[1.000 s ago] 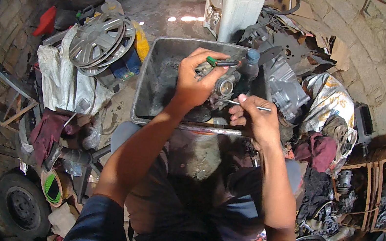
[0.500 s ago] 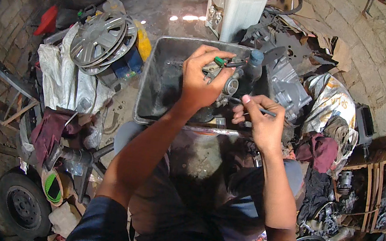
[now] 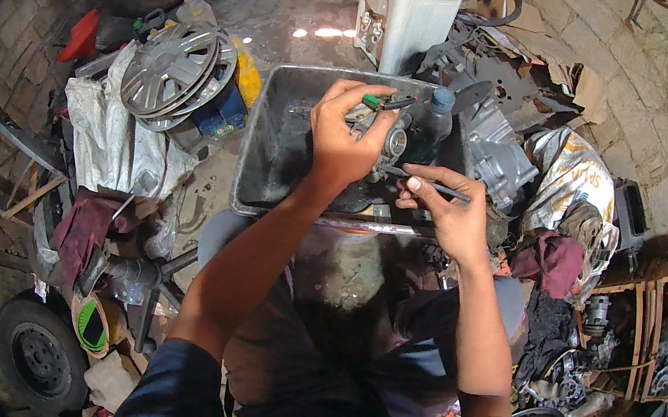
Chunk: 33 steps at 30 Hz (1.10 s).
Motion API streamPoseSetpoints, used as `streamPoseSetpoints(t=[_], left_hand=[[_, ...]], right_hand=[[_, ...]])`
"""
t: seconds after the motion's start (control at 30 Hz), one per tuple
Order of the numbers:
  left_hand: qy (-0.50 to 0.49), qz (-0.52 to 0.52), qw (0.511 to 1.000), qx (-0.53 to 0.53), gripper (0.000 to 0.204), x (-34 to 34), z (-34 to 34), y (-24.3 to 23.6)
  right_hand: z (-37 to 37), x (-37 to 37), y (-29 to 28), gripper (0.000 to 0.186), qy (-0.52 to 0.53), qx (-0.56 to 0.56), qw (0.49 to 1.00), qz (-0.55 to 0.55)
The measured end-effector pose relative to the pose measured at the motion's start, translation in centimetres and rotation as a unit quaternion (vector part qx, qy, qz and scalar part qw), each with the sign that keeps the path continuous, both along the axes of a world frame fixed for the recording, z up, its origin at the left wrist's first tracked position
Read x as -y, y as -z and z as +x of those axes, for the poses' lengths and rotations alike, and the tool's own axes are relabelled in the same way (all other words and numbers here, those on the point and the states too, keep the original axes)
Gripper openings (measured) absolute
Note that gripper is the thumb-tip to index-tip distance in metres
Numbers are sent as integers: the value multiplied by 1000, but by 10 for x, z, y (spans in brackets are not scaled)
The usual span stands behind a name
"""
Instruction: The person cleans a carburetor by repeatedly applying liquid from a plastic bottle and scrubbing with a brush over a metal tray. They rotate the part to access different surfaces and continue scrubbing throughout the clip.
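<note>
My left hand (image 3: 338, 139) is closed round a metal carburetor (image 3: 395, 141), its round opening turned to the right. A green connector (image 3: 373, 102) on a dark lead lies by my left fingertips. My right hand (image 3: 459, 218) pinches a slim dark rod-like tool (image 3: 451, 192). The tool's tip reaches the lower side of the carburetor; whether it touches or enters it I cannot tell. Both hands are over a black plastic tub (image 3: 285, 72). A clear bottle with a blue cap (image 3: 441, 101) stands upright at the tub's right side.
Beyond the tub stands a white container (image 3: 417, 15). Wheel covers (image 3: 167, 74) and a white sack (image 3: 100, 112) lie left. To the right are a grey metal casing (image 3: 495, 159), a printed sack (image 3: 569, 177) and a maroon cloth (image 3: 552, 263). A wheel (image 3: 40, 355) lies lower left.
My right hand has shifted slightly left, bringing the tool's tip up to the carburetor. The carburetor and green connector have tilted a little in my left hand.
</note>
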<state>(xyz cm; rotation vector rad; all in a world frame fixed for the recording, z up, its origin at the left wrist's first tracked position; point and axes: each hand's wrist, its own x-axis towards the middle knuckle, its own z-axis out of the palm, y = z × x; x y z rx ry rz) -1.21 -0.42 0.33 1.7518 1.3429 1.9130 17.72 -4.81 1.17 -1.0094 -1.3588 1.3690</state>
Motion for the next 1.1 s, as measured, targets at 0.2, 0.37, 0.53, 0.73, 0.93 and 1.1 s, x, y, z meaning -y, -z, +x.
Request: streamPoseSetpoints(t=[0.2,0.37,0.53,0.73,0.93,1.1], left_hand=[[-23,6,1000,-1,26,2,4,-1],[-37,21,999,-12,27,3,3,-4],[-47,25,998,-13,27,1,1,0],[-49,22,999,-10,27,3,4,-1],[-45,27,998,-25,28,5,1,4],[-36,44,998,-28,29,4,4,0]], right_hand=[[1,0,4,17,34,53,996,68],[4,1,1,17,76,135,972,174],[-1,3,4,16,67,170,951,248],[-10,7,11,13,57,188,912,361],[-9,7,8,13,43,168,953,249],[-15,9,14,12,61,181,926,326]])
